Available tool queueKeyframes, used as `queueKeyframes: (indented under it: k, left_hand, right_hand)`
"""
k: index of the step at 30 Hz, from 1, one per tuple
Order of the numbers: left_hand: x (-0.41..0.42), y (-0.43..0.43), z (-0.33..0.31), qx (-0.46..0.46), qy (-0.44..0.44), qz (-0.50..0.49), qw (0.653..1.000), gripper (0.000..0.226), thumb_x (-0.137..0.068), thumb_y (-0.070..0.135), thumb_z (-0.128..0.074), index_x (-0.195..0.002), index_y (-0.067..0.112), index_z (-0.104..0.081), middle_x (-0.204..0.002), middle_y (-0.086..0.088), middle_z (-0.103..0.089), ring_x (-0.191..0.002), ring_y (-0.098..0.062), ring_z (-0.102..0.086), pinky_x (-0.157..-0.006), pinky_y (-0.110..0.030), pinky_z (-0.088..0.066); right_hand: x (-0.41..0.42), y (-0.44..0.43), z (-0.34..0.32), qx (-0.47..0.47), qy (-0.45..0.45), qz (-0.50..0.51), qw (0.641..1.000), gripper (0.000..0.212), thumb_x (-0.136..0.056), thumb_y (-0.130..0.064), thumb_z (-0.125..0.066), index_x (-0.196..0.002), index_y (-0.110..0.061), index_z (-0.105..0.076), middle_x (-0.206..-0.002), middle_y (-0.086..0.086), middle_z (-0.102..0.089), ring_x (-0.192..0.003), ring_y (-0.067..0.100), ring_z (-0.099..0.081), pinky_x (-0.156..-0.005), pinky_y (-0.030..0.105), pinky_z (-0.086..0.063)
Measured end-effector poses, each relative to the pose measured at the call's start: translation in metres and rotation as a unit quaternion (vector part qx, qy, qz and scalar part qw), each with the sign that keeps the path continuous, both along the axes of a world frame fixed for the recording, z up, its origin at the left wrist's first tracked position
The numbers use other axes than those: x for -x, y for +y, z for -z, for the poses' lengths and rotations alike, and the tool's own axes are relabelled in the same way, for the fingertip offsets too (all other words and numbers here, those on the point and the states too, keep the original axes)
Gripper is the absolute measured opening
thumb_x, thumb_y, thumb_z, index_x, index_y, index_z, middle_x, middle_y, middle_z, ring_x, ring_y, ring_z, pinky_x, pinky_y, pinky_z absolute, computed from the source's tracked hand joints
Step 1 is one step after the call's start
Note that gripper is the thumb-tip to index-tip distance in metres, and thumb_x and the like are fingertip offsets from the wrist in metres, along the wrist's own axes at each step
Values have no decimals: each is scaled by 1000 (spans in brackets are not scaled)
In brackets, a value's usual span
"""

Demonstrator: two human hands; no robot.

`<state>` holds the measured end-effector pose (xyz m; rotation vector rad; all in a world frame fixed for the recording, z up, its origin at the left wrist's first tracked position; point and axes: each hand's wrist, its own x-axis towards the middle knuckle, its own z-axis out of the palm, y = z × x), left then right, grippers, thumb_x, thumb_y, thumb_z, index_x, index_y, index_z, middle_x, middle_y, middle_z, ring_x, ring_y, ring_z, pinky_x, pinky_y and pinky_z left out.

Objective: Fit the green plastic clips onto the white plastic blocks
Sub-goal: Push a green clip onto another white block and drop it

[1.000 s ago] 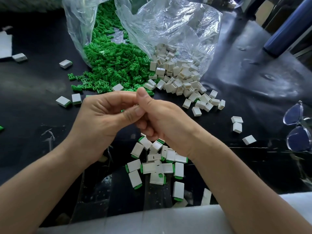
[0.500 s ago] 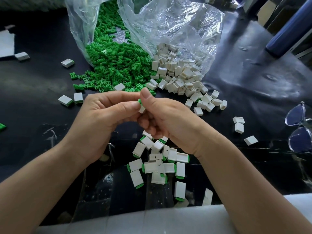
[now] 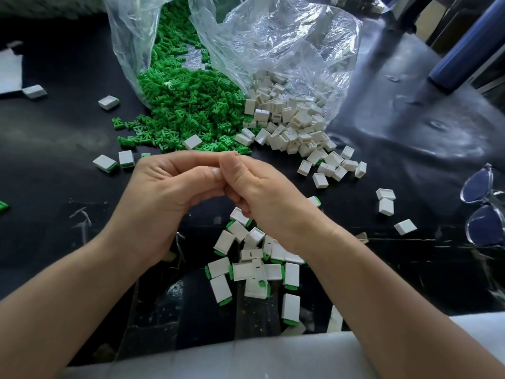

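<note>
My left hand [image 3: 164,198] and my right hand [image 3: 262,192] meet above the black table, fingers curled and thumbs pressed together. They pinch a small white block with a green clip, which the fingers hide at this moment. Loose green clips [image 3: 180,110] spill from a clear bag at the back. Beside them, bare white blocks [image 3: 289,124] spill from a second clear bag [image 3: 287,45]. Below my hands lies a heap of white blocks with green clips fitted [image 3: 254,269].
Stray blocks lie at the left [image 3: 109,102] and right [image 3: 385,199] of the table. Clear-framed glasses [image 3: 483,206] rest at the right edge. A dark blue cylinder [image 3: 470,42] leans at the back right. A white padded edge [image 3: 246,356] runs along the front.
Half a second ago the white block with its green tip showed between my thumbs. My thumbs have since closed together over it and it is hidden.
</note>
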<state>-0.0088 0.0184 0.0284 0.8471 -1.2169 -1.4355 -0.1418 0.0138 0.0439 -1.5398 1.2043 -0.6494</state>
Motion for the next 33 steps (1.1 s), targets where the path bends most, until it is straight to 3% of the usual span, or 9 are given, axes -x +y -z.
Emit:
queueKeyframes:
  k: [3, 11, 15, 19, 22, 25, 28, 30, 33]
  left_hand:
    - [0, 0, 2, -19, 6, -17, 1000, 25, -72, 7, -56, -77, 17, -78, -81, -5, -75, -74, -18, -71, -64, -20, -55]
    - [1, 1, 2, -39, 6, -25, 999, 25, -70, 8, -57, -80, 18, -77, -86, -3, -75, -82, -15, -71, -68, -19, -54]
    - [1, 1, 1, -48, 6, -24, 999, 25, -70, 8, -56, -81, 17, -77, -89, -3, -75, -86, -16, -71, -70, -19, -54]
    - [1, 1, -1, -54, 0, -20, 998, 25, -69, 10, -56, -77, 19, -78, -86, -3, -75, -82, -15, -71, -68, -20, -54]
    - [0, 0, -2, -52, -4, -14, 999, 25, -69, 10, -55, -75, 19, -78, -82, -5, -75, -76, -18, -71, -67, -21, -55]
    - [0, -1, -1, -50, -11, -19, 998, 23, -69, 10, -56, -73, 18, -77, -79, -9, -74, -74, -22, -70, -66, -24, -56]
    - [-3, -2, 0, -49, -21, -44, 998, 22, -69, 12, -57, -71, 20, -77, -77, -2, -74, -75, -17, -70, -67, -23, -57]
    - [-4, -2, 0, -40, -46, -41, 997, 18, -68, 14, -62, -73, 21, -77, -73, 0, -73, -69, -11, -68, -58, -18, -53]
    - [-1, 4, -2, -15, -98, 17, 995, 20, -59, 13, -79, -77, 22, -77, -63, 0, -70, -53, -5, -61, -47, -14, -47]
  right_hand:
    - [-3, 0, 1, 14, 31, 12, 999, 43, -100, -36, -29, -124, -12, -56, -70, -20, -39, -62, -3, -38, -59, 16, -27]
    - [-4, 0, 4, 30, 47, 20, 998, 42, -100, -35, -30, -124, -12, -55, -73, -16, -40, -65, -3, -36, -61, 20, -29]
    - [-5, -1, 6, 38, 54, 30, 997, 42, -99, -36, -30, -121, -12, -57, -95, -4, -56, -87, 10, -50, -82, 32, -41]
    - [-4, -1, 9, 38, 27, 31, 998, 43, -99, -39, -30, -120, -14, -57, -75, -17, -43, -68, 0, -39, -70, 23, -31]
    - [-3, -2, 11, 26, 10, 32, 999, 44, -98, -41, -30, -119, -13, -59, -73, -18, -41, -67, -2, -38, -65, 20, -28]
    - [0, -3, 7, 31, 24, 25, 999, 53, -95, -49, -29, -95, -10, -65, -64, -15, -44, -61, 0, -40, -64, 22, -31]
    - [10, -9, 1, 34, 38, 61, 997, 72, -78, -65, -26, -71, -6, -66, -53, -6, -50, -50, 3, -44, -61, 25, -35]
    - [19, -14, -1, 71, 71, 102, 990, 63, -83, -60, -37, -70, -6, -66, -53, -5, -50, -49, 4, -44, -60, 26, -36]
    - [36, -24, 3, 152, 209, 163, 952, 34, -91, -41, -52, -80, -12, -65, -60, -9, -48, -61, 8, -46, -60, 25, -34]
